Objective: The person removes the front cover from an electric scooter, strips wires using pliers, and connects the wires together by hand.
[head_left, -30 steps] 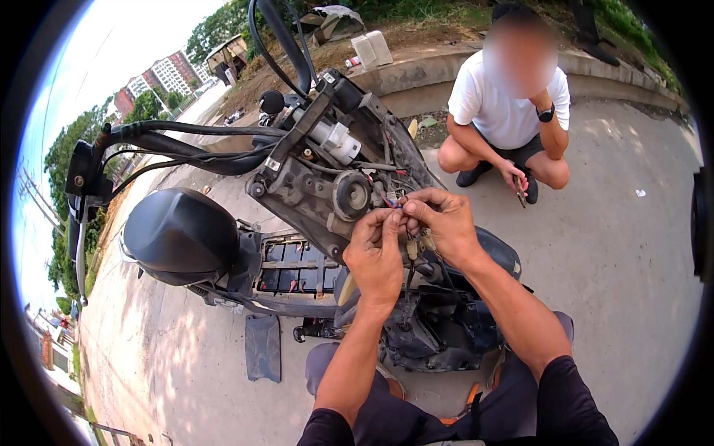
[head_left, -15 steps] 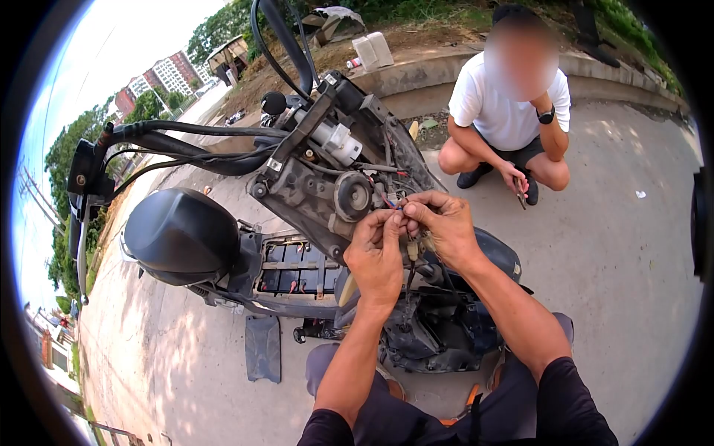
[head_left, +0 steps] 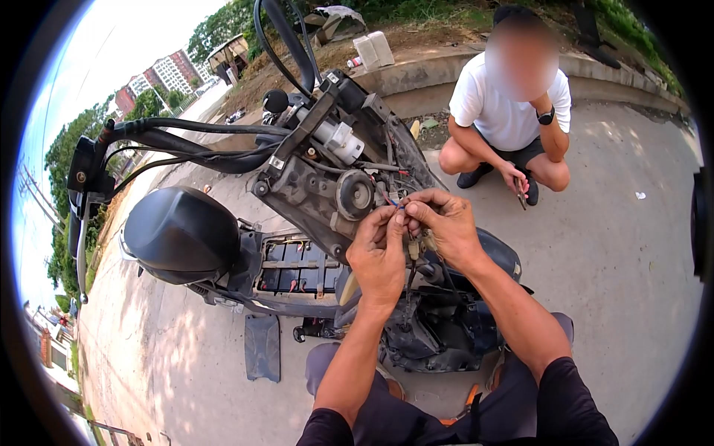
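Observation:
Both hands meet at the front of a stripped scooter, just right of its round horn (head_left: 355, 195). My left hand (head_left: 378, 253) is closed, thumb and forefinger pinching a thin blue wire (head_left: 401, 207). My right hand (head_left: 446, 227) pinches the same wire close beside it, the fingertips of the two hands nearly touching. Red and other thin wires run up from the fingertips toward the scooter frame. Below the fingers hang pale connectors (head_left: 414, 249) on dark cables. The exact wire ends are hidden by the fingers.
A person in a white shirt (head_left: 513, 104) squats at the upper right, holding a phone. The scooter's black seat (head_left: 182, 234) and open battery bay (head_left: 297, 266) lie left. A dark panel (head_left: 263, 348) and an orange-handled tool (head_left: 472, 394) are on the ground.
Both hands keep their pinch at nearly the same place, with only slight finger movement. The scooter's front shows a tiny shift in view.

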{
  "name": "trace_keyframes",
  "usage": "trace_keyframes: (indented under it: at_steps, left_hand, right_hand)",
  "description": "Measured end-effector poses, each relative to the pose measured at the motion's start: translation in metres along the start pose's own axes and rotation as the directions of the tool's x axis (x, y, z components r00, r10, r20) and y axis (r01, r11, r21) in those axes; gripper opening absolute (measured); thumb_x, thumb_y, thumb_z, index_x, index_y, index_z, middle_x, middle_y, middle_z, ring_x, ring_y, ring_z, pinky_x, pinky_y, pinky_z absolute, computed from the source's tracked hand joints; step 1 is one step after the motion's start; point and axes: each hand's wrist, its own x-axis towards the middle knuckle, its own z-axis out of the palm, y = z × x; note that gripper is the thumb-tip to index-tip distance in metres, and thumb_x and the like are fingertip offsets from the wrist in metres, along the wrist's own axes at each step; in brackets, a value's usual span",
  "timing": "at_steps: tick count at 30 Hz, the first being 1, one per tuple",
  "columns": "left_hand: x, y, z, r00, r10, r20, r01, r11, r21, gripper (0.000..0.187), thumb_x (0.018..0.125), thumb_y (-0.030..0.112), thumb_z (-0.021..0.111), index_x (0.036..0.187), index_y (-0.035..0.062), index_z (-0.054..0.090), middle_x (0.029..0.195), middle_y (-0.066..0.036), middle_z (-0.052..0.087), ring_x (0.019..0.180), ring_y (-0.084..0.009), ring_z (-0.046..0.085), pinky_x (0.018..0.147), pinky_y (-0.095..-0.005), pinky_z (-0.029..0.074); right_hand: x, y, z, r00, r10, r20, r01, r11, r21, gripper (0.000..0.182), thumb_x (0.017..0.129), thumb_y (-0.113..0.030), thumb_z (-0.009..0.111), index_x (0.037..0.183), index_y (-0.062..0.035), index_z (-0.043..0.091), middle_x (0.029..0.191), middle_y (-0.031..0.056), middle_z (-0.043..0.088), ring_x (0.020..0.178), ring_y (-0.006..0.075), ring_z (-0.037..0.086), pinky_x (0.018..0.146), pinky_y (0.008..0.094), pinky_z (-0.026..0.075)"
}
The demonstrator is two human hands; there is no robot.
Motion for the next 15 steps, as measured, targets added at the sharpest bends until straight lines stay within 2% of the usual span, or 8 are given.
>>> trace_keyframes:
  at_steps: [4,10,15]
  left_hand:
    - [-0.0006,-0.0011,-0.0046,0.999,0.031,0.039,-0.035,0.996,0.082,0.017,0.107,0.002,0.068,0.121,-0.0062,0.067,0.111,-0.012,0.078,0.097,-0.0145,0.076,0.088,-0.0273,0.062]
    - [-0.0018,0.0006,-0.0058,0.997,0.006,0.073,-0.006,1.000,-0.006,0.016,0.107,0.001,0.066,0.121,-0.0062,0.066,0.111,-0.013,0.078,0.098,-0.0160,0.076,0.089,-0.0284,0.062]
    - [-0.0019,0.0021,-0.0051,0.998,-0.020,0.062,0.023,0.999,-0.042,0.016,0.108,0.003,0.066,0.121,-0.0059,0.065,0.113,-0.013,0.076,0.101,-0.0167,0.075,0.090,-0.0293,0.062]
  right_hand:
    - [-0.0002,-0.0042,-0.0028,0.999,-0.034,0.028,0.034,0.999,-0.031,0.019,0.104,-0.013,0.075,0.115,0.0031,0.076,0.093,0.0048,0.078,0.079,0.0074,0.069,0.070,0.0246,0.058]
    - [-0.0017,-0.0100,-0.0033,0.998,-0.037,0.042,0.039,0.997,-0.065,0.018,0.105,-0.012,0.074,0.114,0.0033,0.075,0.092,0.0057,0.076,0.081,0.0101,0.069,0.073,0.0274,0.058]
    - [-0.0018,-0.0081,-0.0018,0.998,-0.061,0.033,0.063,0.994,-0.085,0.018,0.105,-0.013,0.074,0.114,0.0030,0.074,0.092,0.0047,0.076,0.080,0.0080,0.068,0.072,0.0253,0.057]
